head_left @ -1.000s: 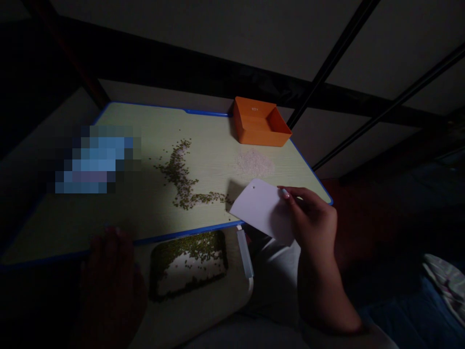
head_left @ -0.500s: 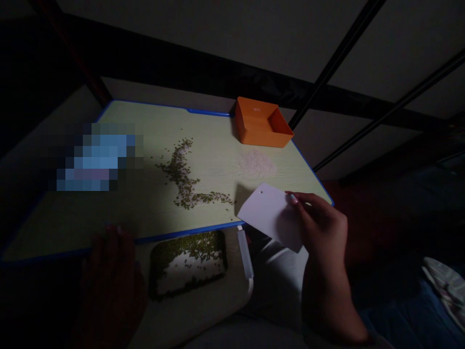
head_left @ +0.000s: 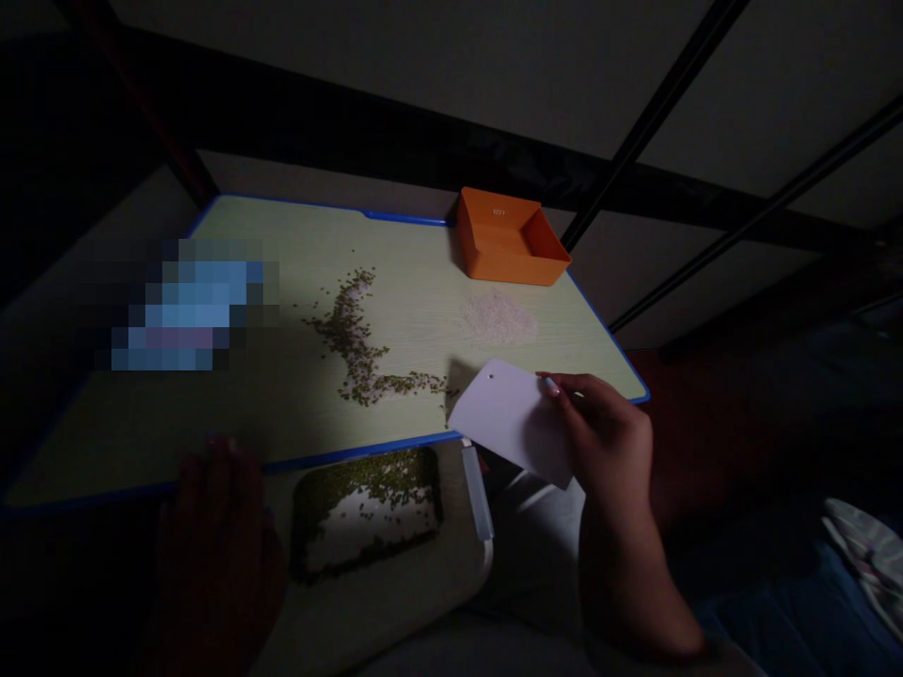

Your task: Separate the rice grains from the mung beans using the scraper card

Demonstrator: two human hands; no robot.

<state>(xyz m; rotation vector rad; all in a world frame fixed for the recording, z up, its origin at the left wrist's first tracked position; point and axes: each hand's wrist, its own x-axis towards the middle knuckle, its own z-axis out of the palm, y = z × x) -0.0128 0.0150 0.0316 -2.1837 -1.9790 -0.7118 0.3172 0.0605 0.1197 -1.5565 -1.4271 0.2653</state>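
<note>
Between thumb and fingers, my right hand (head_left: 610, 437) pinches a white plastic scraper (head_left: 512, 414) with a small hole near one corner. The scraper's left corner is by the table's front edge, close to the end of a curved trail of small green beans (head_left: 353, 343) mixed with white grains. A separate heap of white grains (head_left: 500, 317) lies beyond the scraper. In deep shadow, my left hand (head_left: 218, 536) rests at the near edge of the table, fingers stretched out, holding nothing. Right of it, below the edge, sits a shallow tray (head_left: 367, 525) partly covered with green beans.
An orange open box (head_left: 514, 240) stands at the back right of the blue-edged table (head_left: 416, 244). A blurred-out blue object (head_left: 190, 310) lies at the left. The table leg (head_left: 477, 494) shows below the front edge. Dark wall panels rise behind.
The right hand with the scraper shifted right and slightly toward me, then came back left toward the trail's end. My left hand stays in place.
</note>
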